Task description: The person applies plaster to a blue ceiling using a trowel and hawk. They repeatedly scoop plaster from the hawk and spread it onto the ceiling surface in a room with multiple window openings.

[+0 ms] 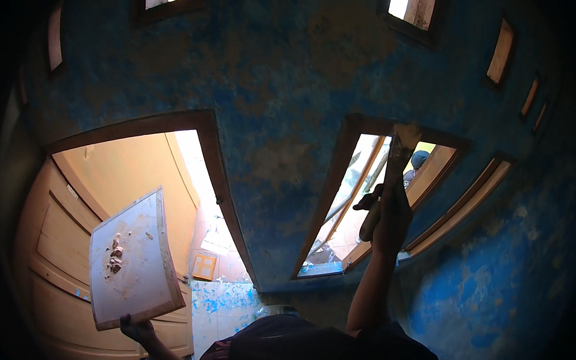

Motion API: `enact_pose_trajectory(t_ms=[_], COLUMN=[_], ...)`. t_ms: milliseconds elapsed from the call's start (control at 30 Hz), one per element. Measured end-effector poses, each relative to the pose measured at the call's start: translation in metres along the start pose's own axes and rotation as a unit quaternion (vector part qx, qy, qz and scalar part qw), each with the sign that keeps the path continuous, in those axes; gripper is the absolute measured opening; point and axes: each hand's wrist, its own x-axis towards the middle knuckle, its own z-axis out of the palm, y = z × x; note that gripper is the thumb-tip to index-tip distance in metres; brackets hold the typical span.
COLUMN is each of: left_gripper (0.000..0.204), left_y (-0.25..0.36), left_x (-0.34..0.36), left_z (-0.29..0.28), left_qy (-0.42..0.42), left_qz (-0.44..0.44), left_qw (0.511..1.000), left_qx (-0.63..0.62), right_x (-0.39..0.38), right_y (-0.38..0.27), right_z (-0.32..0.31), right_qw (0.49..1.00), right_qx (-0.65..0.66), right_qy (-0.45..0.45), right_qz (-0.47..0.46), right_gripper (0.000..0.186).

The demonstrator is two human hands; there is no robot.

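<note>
Left hand (137,329) clasped board (146,280) by lower edge, right hand (393,215) clutched scraper (401,151): apparently spreading filler (115,256), you needed steady pressure next!

The left hand (138,330) grips a white board (138,289), brownish lumps (116,253) on its face; the right hand (393,215) holds up a putty knife (403,145) before a wooden window frame (326,195) in a patchy blue wall (274,198).
</note>
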Motion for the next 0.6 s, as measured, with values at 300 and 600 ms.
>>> enact_pose_trajectory(t_ms=[300, 600], left_gripper=[0.053, 0.057], left_y=[-0.013, -0.02], left_x=[0.004, 0.004], left_z=[-0.004, 0.008], left_qy=[0.021, 0.05], left_qz=[0.026, 0.043], left_qw=[0.999, 0.997], left_qx=[0.007, 0.04], right_x=[0.038, 0.057], right_y=[-0.037, -0.033], right_z=[0.021, 0.039], right_qw=[0.987, 0.987], right_qx=[-0.123, -0.095], right_qy=[0.005, 0.032], right_qz=[-0.1, -0.126], right_gripper=[0.017, 0.023])
